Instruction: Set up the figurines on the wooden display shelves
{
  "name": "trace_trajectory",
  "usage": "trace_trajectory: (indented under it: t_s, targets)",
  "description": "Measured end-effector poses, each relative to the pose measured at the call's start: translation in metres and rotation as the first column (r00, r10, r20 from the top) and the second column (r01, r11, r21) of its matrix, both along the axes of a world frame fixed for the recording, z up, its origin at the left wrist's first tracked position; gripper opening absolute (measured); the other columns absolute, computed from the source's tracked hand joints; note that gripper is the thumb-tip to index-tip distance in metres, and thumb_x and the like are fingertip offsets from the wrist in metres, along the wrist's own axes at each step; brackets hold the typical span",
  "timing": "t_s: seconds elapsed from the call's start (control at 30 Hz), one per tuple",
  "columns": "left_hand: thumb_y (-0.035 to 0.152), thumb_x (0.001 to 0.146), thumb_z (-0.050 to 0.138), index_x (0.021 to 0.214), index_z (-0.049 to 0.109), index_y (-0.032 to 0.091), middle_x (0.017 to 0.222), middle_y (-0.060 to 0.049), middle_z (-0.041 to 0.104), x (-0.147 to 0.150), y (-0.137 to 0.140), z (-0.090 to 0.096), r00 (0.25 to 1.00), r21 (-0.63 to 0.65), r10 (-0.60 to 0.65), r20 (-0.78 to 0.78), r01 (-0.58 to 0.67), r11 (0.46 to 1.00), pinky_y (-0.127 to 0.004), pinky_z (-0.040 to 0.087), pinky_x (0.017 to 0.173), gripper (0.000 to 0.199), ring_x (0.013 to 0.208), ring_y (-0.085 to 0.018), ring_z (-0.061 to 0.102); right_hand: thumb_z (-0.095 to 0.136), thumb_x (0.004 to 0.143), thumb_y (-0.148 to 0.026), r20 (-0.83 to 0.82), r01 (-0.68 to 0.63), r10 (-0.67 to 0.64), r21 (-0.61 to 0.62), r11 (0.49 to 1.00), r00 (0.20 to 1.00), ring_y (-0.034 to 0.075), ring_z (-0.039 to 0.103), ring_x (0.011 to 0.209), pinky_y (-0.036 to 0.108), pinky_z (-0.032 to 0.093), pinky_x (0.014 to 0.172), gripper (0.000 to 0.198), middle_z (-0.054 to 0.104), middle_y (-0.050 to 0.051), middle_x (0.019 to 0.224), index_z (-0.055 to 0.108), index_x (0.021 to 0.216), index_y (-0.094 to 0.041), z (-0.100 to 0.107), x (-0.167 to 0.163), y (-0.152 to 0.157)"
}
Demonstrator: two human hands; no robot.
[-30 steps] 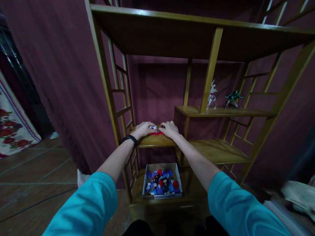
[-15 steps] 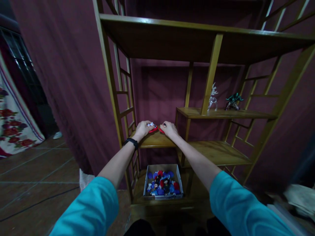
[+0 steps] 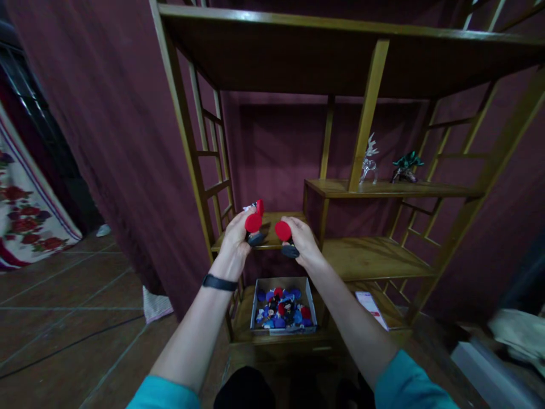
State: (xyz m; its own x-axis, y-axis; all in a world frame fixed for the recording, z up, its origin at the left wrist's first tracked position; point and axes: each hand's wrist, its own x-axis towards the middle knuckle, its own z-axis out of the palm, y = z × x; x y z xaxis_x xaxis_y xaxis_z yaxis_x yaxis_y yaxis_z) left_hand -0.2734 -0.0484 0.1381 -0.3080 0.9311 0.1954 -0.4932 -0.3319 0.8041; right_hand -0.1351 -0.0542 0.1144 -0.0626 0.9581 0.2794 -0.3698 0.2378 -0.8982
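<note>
My left hand (image 3: 235, 236) is closed around several small figurines (image 3: 254, 222) with round red and dark bases, raised just before the shelf. One more red base and a white-and-dark figure top stick up behind its thumb. My right hand (image 3: 304, 237) grips figurines (image 3: 283, 230) too; a red disc base and a dark disc base face me, and their bodies are mostly hidden by the fingers. The hands are apart. Below them, an open cardboard box (image 3: 252, 309) contains many jumbled figurines (image 3: 284, 309) with blue, red and black parts.
A wooden shelf unit (image 3: 370, 113) fills the front. On its right ledge stand a clear deer figurine (image 3: 368, 165) and a green-topped ornament (image 3: 407, 166). A white flat item (image 3: 372, 309) lies low right. A purple curtain (image 3: 106, 142) hangs at left, with a cable (image 3: 72, 347) on the floor.
Both hands have drawn back from the shelf board toward me, still holding figurines. They have tilted, so the bases now face me. The view has shifted slightly downward.
</note>
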Motion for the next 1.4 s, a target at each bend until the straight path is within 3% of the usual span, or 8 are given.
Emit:
trace_trajectory:
  t_s: [0.23, 0.4, 0.5, 0.67, 0.83, 1.0, 1.2, 1.4]
  targets:
    - [0.035, 0.057, 0.078, 0.085, 0.065, 0.016, 0.063, 0.003, 0.061, 0.042, -0.101, -0.139, 0.996, -0.276, 0.076, 0.035, -0.063, 0.959, -0.017, 0.04, 0.042, 0.036, 0.045, -0.007, 0.051, 0.063, 0.068, -0.046, 0.038, 0.011, -0.001, -0.264, 0.964, 0.999, 0.007, 0.041, 0.044, 0.017, 0.03, 0.036, 0.028, 0.051, -0.006, 0.055, 0.06, 0.071, -0.018, -0.135, 0.006, -0.073]
    - [0.03, 0.06, 0.074, 0.079, 0.06, 0.015, 0.065, 0.001, 0.062, 0.067, -0.058, -0.255, 0.956, -0.529, 0.258, 0.138, -0.149, 0.835, -0.021, 0.046, 0.051, 0.028, 0.05, -0.009, 0.056, 0.06, 0.066, -0.042, 0.097, 0.213, -0.19, -0.474, 0.854, 0.977, 0.012, 0.053, 0.055, 0.021, 0.041, 0.051, 0.027, 0.062, -0.001, 0.062, 0.062, 0.074, -0.017, -0.241, 0.001, -0.033]
    - [0.028, 0.072, 0.061, 0.078, 0.055, 0.016, 0.063, 0.002, 0.059, 0.081, -0.006, -0.295, 0.907, -0.535, 0.407, -0.11, -0.399, 0.744, -0.024, 0.047, 0.057, 0.014, 0.053, -0.01, 0.057, 0.046, 0.074, -0.038, 0.31, 0.467, -0.357, -0.455, 0.758, 0.881, 0.014, 0.056, 0.06, 0.023, 0.044, 0.055, 0.027, 0.066, 0.004, 0.071, 0.061, 0.079, -0.016, -0.278, -0.003, 0.008]
    - [0.025, 0.064, 0.067, 0.074, 0.059, 0.019, 0.065, -0.001, 0.061, 0.068, 0.051, -0.326, 0.886, -0.46, 0.356, -0.298, -0.46, 0.76, -0.026, 0.045, 0.061, 0.014, 0.066, -0.016, 0.06, 0.041, 0.08, -0.037, 0.554, 0.588, -0.348, -0.344, 0.732, 0.757, 0.02, 0.06, 0.082, 0.027, 0.045, 0.07, 0.027, 0.068, 0.009, 0.09, 0.06, 0.089, -0.02, -0.3, 0.003, 0.059]
    - [0.025, 0.06, 0.07, 0.072, 0.064, 0.019, 0.066, -0.004, 0.063, 0.046, 0.064, -0.355, 0.795, -0.351, 0.194, -0.575, -0.454, 0.819, -0.026, 0.044, 0.06, 0.015, 0.068, -0.018, 0.06, 0.04, 0.085, -0.036, 0.757, 0.446, -0.245, -0.069, 0.892, 0.606, 0.016, 0.06, 0.087, 0.024, 0.043, 0.076, 0.023, 0.067, 0.001, 0.095, 0.059, 0.094, -0.027, -0.312, 0.003, 0.079]
    - [0.034, 0.056, 0.075, 0.077, 0.063, 0.016, 0.061, 0.001, 0.06, 0.045, 0.056, -0.376, 0.975, -0.533, 0.076, -0.207, -0.177, 0.828, -0.022, 0.037, 0.044, 0.03, 0.044, -0.008, 0.048, 0.045, 0.084, -0.035, 0.841, 0.273, -0.042, -0.128, 0.953, 0.54, 0.016, 0.06, 0.083, 0.023, 0.042, 0.074, 0.021, 0.068, 0.0, 0.088, 0.063, 0.088, -0.026, -0.338, 0.005, 0.082]
    - [0.04, 0.059, 0.074, 0.08, 0.056, 0.019, 0.058, 0.004, 0.056, 0.042, 0.059, -0.381, 0.965, -0.645, 0.26, 0.037, -0.176, 0.744, -0.022, 0.039, 0.046, 0.034, 0.043, -0.008, 0.047, 0.031, 0.09, -0.032, 0.844, 0.479, -0.133, -0.159, 0.864, 0.52, 0.017, 0.059, 0.085, 0.025, 0.041, 0.076, 0.032, 0.067, 0.004, 0.089, 0.062, 0.091, -0.023, -0.345, 0.003, 0.077]
    - [0.043, 0.067, 0.068, 0.079, 0.054, 0.019, 0.068, 0.002, 0.059, 0.038, 0.07, -0.374, 0.964, -0.529, 0.212, 0.16, -0.097, 0.843, -0.025, 0.046, 0.062, 0.03, 0.061, -0.011, 0.056, 0.04, 0.088, -0.033, 0.893, 0.259, -0.126, 0.012, 0.966, 0.432, 0.018, 0.061, 0.087, 0.025, 0.04, 0.072, 0.021, 0.066, 0.003, 0.097, 0.06, 0.095, -0.026, -0.339, -0.024, 0.058]
